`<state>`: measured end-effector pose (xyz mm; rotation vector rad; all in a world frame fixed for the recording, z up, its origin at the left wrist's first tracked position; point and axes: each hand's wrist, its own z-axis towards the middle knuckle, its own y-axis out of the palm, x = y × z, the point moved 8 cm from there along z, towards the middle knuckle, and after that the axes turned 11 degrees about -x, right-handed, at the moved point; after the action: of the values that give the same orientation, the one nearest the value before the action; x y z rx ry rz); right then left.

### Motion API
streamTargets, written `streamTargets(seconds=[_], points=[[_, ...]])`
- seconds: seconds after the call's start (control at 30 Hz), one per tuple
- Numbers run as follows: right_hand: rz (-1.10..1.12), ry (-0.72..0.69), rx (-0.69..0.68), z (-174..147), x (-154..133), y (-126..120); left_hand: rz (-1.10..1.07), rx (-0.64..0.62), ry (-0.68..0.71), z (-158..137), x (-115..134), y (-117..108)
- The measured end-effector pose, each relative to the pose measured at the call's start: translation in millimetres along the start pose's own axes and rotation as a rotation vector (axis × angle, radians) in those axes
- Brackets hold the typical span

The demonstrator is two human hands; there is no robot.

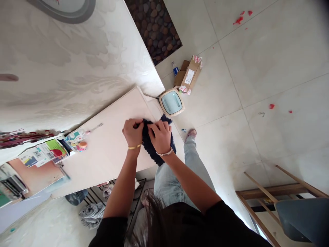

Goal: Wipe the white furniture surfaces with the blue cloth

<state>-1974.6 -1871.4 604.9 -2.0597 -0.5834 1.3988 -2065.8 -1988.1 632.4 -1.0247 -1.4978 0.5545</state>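
Note:
A dark navy piece of cloth (151,148) with a wavy edge hangs between my two hands, over the edge of the pale table (113,144). My left hand (133,132), with a yellow bracelet at its wrist, pinches the cloth's upper left edge. Close beside it, my right hand (160,135), with a silvery bangle, grips the cloth near its top with curled fingers. Part of the cloth lies hidden behind the right hand, and another bit sticks out above it. What kind of item the cloth is, I cannot tell.
Beyond the table corner stands a bin with a pale blue lid (172,103), with an open cardboard box (190,75) past it. Books (43,152) and a fork (95,128) lie along the wall side. A chair (303,219) stands at the lower right.

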Motion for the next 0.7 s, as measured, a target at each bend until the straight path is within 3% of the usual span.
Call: streamTargets(seconds=[0.17,0.3,0.4,0.47,0.53,0.6,0.7], points=[[0.103,-0.031,-0.059,-69,27,-1,-0.048,-0.018,0.02,-64,-5,15],[0.179,0.083,-0.07,-108,55,6,-0.128,0.036,0.03,-82,6,21],[0.207,0.086,-0.102,-110,57,12,-0.156,0.156,0.052,-90,16,12],[0.227,0.073,-0.171,-89,50,15,-0.102,0.233,0.153,-96,26,3],[0.232,0.067,-0.23,-49,39,14,-0.056,0.214,0.286,-96,37,3],[0.227,0.029,-0.251,2,22,7,-0.054,0.075,0.359,-85,42,14],[0.183,-0.004,-0.286,77,-2,-2,-0.071,-0.095,0.304,-47,37,32]])
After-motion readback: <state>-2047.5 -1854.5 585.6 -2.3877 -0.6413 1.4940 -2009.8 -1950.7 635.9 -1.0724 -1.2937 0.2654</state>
